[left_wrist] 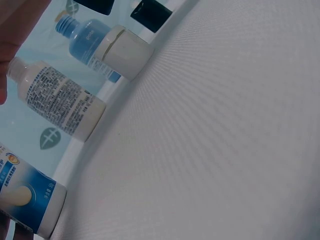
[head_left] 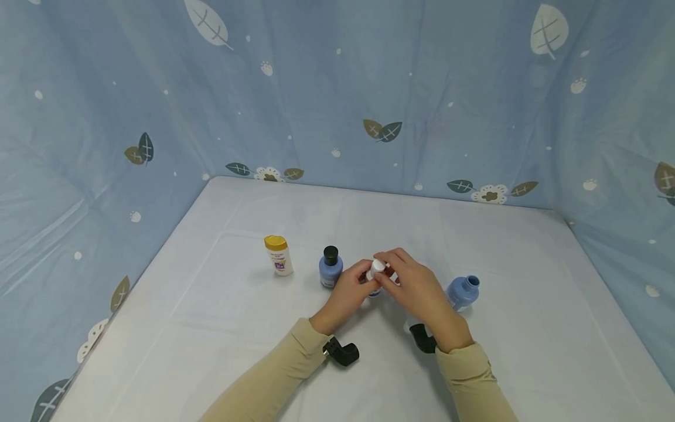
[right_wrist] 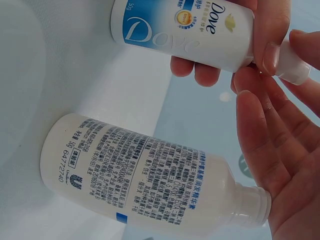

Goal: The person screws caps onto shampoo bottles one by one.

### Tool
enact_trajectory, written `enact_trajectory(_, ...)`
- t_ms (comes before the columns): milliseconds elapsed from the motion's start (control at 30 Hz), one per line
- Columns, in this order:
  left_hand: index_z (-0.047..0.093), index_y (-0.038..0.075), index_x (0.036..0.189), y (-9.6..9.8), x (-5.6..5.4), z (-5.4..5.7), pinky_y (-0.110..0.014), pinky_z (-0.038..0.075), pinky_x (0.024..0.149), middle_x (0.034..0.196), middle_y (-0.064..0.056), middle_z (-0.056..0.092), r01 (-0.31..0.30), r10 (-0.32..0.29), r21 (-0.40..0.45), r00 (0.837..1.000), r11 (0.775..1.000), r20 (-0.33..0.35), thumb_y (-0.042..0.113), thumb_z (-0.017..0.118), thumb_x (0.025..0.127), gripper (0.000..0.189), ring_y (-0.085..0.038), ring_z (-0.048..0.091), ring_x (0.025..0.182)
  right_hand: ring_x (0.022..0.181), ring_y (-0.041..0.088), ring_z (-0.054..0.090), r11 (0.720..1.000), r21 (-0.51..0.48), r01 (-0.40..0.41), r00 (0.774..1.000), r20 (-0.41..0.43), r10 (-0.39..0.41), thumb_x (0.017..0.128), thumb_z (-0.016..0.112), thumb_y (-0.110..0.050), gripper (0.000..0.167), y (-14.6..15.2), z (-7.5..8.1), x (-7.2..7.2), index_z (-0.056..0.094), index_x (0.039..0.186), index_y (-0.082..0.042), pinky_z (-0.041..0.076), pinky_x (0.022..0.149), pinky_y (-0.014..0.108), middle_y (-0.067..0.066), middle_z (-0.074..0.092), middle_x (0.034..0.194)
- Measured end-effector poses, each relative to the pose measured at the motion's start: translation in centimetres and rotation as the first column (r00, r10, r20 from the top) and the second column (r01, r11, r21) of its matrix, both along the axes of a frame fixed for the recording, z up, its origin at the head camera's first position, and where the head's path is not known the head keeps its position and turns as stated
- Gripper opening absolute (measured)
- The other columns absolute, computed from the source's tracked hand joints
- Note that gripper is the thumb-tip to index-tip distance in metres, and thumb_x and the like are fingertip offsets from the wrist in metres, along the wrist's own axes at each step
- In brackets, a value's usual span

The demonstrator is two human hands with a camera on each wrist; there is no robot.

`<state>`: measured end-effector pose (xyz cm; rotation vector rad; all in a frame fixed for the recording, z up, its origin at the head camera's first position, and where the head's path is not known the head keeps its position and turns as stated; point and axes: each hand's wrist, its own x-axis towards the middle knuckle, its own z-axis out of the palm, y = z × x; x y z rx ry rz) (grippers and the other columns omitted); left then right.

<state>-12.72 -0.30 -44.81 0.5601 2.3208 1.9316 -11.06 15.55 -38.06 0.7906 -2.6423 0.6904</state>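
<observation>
My left hand (head_left: 346,295) holds a small Dove bottle (right_wrist: 185,37) upright, fingers round its body just under the neck. At its top, the thumb and fingers of my right hand (head_left: 416,293) pinch a white cap (head_left: 378,266). The bottle's white front with a blue base shows in the right wrist view, partly hidden by fingers. Next to my right hand stands an open, capless bottle (head_left: 462,294); its text-covered back and bare neck show large in the right wrist view. A blue bottle with a black cap (head_left: 330,269) stands beside my left hand.
A white bottle with a yellow cap (head_left: 279,256) stands farther left on the white-covered table (head_left: 237,328). Black wrist mounts (head_left: 341,352) sit at both cuffs. A blue leaf-patterned curtain (head_left: 327,88) surrounds the table's back and sides.
</observation>
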Motion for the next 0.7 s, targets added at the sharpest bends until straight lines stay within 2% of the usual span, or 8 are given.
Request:
enact_trajectory(67, 0.060, 0.024, 0.101, 0.0, 0.1, 0.2, -0.025, 0.040, 0.058, 0.095, 0.007, 0.056, 0.001, -0.001, 0.006, 1.000, 1.000, 0.002, 0.024, 0.057, 0.087, 0.014, -0.014, 0.047, 0.075, 0.065, 0.008, 0.050, 1.000, 0.006, 0.005, 1.000, -0.001, -0.005, 0.084, 0.063, -0.028, 0.038, 0.0, 0.0, 0.0, 0.054, 0.119, -0.016, 0.041, 0.054, 0.023, -0.004, 0.053, 0.102)
enact_trajectory(167, 0.061, 0.019, 0.103, -0.1, 0.6, 1.5, -0.025, 0.042, 0.065, 0.102, 0.007, 0.057, 0.003, -0.004, 0.017, 1.000, 1.000, 0.011, 0.018, 0.057, 0.087, 0.017, -0.015, 0.049, 0.084, 0.065, 0.007, 0.049, 1.000, 0.011, 0.008, 1.000, 0.000, -0.008, 0.084, 0.063, -0.029, 0.042, 0.0, 0.0, 0.0, 0.052, 0.122, -0.017, 0.040, 0.053, 0.023, -0.003, 0.053, 0.101)
enact_trajectory(267, 0.061, 0.015, 0.103, -0.2, 1.2, 2.8, -0.025, 0.042, 0.064, 0.101, 0.006, 0.057, 0.003, -0.004, 0.020, 1.000, 1.000, 0.022, 0.015, 0.057, 0.087, 0.017, -0.017, 0.048, 0.081, 0.065, 0.007, 0.049, 1.000, 0.015, 0.002, 1.000, -0.007, -0.002, 0.083, 0.063, -0.028, 0.043, 0.0, 0.1, 0.0, 0.051, 0.123, -0.017, 0.040, 0.053, 0.022, -0.003, 0.054, 0.101)
enact_trajectory(333, 0.061, 0.017, 0.101, -0.2, 1.0, 2.3, -0.025, 0.040, 0.060, 0.095, 0.006, 0.056, -0.001, 0.001, 0.008, 1.000, 1.000, 0.020, 0.018, 0.057, 0.087, 0.015, -0.016, 0.047, 0.076, 0.065, 0.007, 0.049, 1.000, 0.017, -0.003, 1.000, -0.013, 0.003, 0.083, 0.063, -0.027, 0.043, 0.0, 0.1, 0.0, 0.051, 0.124, -0.017, 0.041, 0.053, 0.022, -0.003, 0.054, 0.102)
enact_trajectory(500, 0.058, 0.022, 0.094, 0.1, 0.0, 0.1, -0.025, 0.038, 0.054, 0.084, 0.005, 0.052, -0.009, 0.010, -0.008, 1.000, 1.000, 0.011, 0.027, 0.057, 0.087, 0.009, -0.013, 0.044, 0.068, 0.068, 0.007, 0.051, 1.000, 0.024, -0.020, 0.999, -0.026, 0.021, 0.084, 0.062, -0.023, 0.039, 0.1, 0.0, -0.1, 0.053, 0.122, -0.017, 0.041, 0.053, 0.022, -0.003, 0.053, 0.104)
enact_trajectory(700, 0.056, 0.022, 0.089, 0.1, 0.0, 0.1, -0.025, 0.039, 0.052, 0.081, 0.004, 0.051, -0.011, 0.011, -0.007, 1.000, 1.000, 0.013, 0.029, 0.056, 0.087, 0.007, -0.013, 0.045, 0.065, 0.069, 0.007, 0.052, 0.999, 0.018, -0.036, 0.999, -0.038, 0.036, 0.084, 0.061, -0.018, 0.035, 0.1, 0.0, -0.1, 0.056, 0.119, -0.016, 0.041, 0.053, 0.022, -0.004, 0.053, 0.105)
